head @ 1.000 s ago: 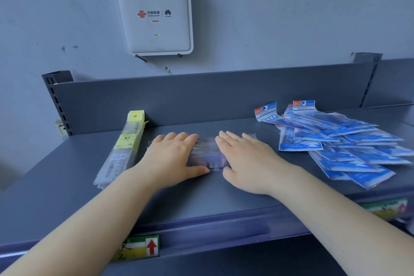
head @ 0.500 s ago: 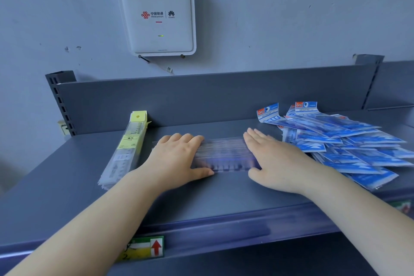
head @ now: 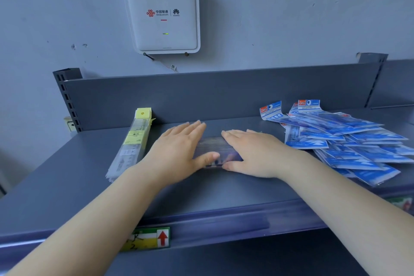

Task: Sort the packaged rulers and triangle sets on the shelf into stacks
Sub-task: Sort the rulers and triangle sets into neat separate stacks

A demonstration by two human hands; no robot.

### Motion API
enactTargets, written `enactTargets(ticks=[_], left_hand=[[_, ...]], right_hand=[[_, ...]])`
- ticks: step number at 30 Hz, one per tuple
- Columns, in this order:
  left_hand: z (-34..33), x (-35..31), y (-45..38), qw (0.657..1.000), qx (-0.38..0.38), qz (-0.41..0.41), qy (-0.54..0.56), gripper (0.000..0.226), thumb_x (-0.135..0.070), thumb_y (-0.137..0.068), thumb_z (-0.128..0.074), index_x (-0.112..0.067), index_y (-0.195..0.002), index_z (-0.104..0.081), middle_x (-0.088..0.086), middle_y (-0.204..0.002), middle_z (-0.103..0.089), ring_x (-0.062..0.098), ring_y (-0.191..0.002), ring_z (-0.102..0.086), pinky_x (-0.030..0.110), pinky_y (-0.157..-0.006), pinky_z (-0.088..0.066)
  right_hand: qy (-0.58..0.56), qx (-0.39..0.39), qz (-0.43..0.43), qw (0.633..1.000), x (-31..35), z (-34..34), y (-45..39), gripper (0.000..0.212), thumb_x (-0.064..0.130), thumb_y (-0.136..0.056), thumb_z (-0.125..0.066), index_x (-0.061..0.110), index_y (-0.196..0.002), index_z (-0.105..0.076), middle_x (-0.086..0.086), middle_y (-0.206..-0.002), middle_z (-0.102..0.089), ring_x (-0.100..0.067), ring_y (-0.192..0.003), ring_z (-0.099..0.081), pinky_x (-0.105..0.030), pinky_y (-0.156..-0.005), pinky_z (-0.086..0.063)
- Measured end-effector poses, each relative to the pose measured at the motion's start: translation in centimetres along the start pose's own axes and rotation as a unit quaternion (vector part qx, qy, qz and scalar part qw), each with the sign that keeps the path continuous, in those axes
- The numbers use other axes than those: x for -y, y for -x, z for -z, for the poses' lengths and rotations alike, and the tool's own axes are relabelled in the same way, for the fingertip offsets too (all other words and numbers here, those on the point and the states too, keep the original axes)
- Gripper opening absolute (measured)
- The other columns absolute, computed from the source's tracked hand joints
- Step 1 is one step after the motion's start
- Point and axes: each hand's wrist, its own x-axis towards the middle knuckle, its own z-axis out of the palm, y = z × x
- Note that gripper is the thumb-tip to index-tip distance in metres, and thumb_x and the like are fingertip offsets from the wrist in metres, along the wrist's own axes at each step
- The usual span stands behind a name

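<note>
Between left hand [head: 177,152] and right hand [head: 253,154], clear packets [head: 215,148].

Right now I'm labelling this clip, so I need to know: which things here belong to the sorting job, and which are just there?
Part of the job:
clear packs under the left hand and right hand
yellow-tagged stack
blue pile
shelf

Just there:
WiFi box on the wall
arrow label on the shelf edge
</note>
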Motion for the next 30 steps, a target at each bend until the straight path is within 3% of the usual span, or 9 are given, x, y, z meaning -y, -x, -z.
enactTargets(ticks=[2, 6, 9, 15, 23, 27, 30], left_hand=[[0.1, 0.1, 0.2, 1.000, -0.001, 0.001, -0.019, 0.081, -0.069, -0.089, -0.026, -0.020, -0.151, -0.009, -0.005, -0.159, -0.008, 0.011, -0.146, -0.007, 0.030, -0.118, -0.005], [-0.4, 0.2, 0.3, 0.996, 0.070, -0.005, -0.053, 0.069, -0.057, -0.094, -0.034, -0.019, -0.149, -0.016, -0.002, -0.159, -0.012, 0.013, -0.146, -0.014, 0.036, -0.118, -0.008], [-0.5, 0.2, 0.2, 0.997, 0.066, -0.002, -0.051, 0.070, -0.057, -0.093, -0.035, -0.020, -0.149, -0.015, -0.003, -0.159, -0.011, 0.013, -0.146, -0.013, 0.036, -0.118, -0.009], [-0.3, 0.0, 0.3, 0.998, 0.044, -0.013, -0.039, 0.071, -0.056, -0.093, -0.040, -0.021, -0.150, -0.014, -0.006, -0.159, -0.012, 0.010, -0.145, -0.013, 0.028, -0.117, -0.013], [-0.3, -1.0, 0.0, 0.998, 0.053, -0.035, -0.007, 0.069, -0.048, -0.096, -0.041, -0.021, -0.151, -0.010, -0.005, -0.159, -0.007, 0.010, -0.146, -0.010, 0.025, -0.116, -0.012], [-0.1, -1.2, 0.3, 0.999, 0.018, -0.033, -0.027, 0.066, -0.049, -0.094, -0.045, -0.023, -0.149, -0.020, -0.009, -0.155, -0.023, 0.010, -0.141, -0.023, 0.023, -0.111, -0.022], [0.5, -1.1, 0.4, 0.999, -0.008, -0.037, -0.035, 0.061, -0.049, -0.088, -0.054, -0.029, -0.142, -0.033, -0.011, -0.141, -0.042, 0.012, -0.130, -0.039, 0.026, -0.103, -0.031]], right_hand=[[0.000, -0.008, 0.003, 1.000, 0.0, -0.1, 0.0, 0.072, 0.054, -0.092, -0.043, 0.020, -0.149, -0.016, 0.007, -0.155, -0.023, -0.019, -0.141, -0.025, -0.031, -0.113, -0.019], [-0.005, -0.017, 0.006, 1.000, -0.1, -0.3, -0.1, 0.070, 0.052, -0.092, -0.043, 0.021, -0.149, -0.017, 0.008, -0.153, -0.026, -0.016, -0.140, -0.026, -0.030, -0.114, -0.017], [0.001, -0.027, 0.013, 1.000, -0.2, -0.5, -0.1, 0.070, 0.052, -0.092, -0.044, 0.020, -0.149, -0.018, 0.008, -0.153, -0.028, -0.015, -0.139, -0.027, -0.029, -0.114, -0.018], [0.024, -0.058, 0.031, 0.998, -0.3, -0.7, -0.5, 0.062, 0.044, -0.092, -0.041, 0.013, -0.144, -0.026, 0.001, -0.142, -0.043, -0.019, -0.129, -0.040, -0.032, -0.104, -0.031], [0.029, -0.052, 0.022, 0.998, -0.2, -1.0, -0.7, 0.063, 0.045, -0.091, -0.043, 0.013, -0.143, -0.026, -0.001, -0.138, -0.045, -0.023, -0.126, -0.041, -0.036, -0.105, -0.032], [-0.011, -0.009, 0.000, 1.000, -0.2, -0.2, -1.6, 0.058, 0.044, -0.083, -0.057, 0.013, -0.130, -0.040, -0.003, -0.122, -0.048, -0.024, -0.115, -0.045, -0.039, -0.096, -0.039], [-0.095, 0.038, -0.009, 0.995, -0.2, 0.8, -2.0, 0.054, 0.043, -0.074, -0.070, 0.017, -0.117, -0.050, 0.005, -0.107, -0.048, -0.017, -0.100, -0.049, -0.033, -0.082, -0.044]])
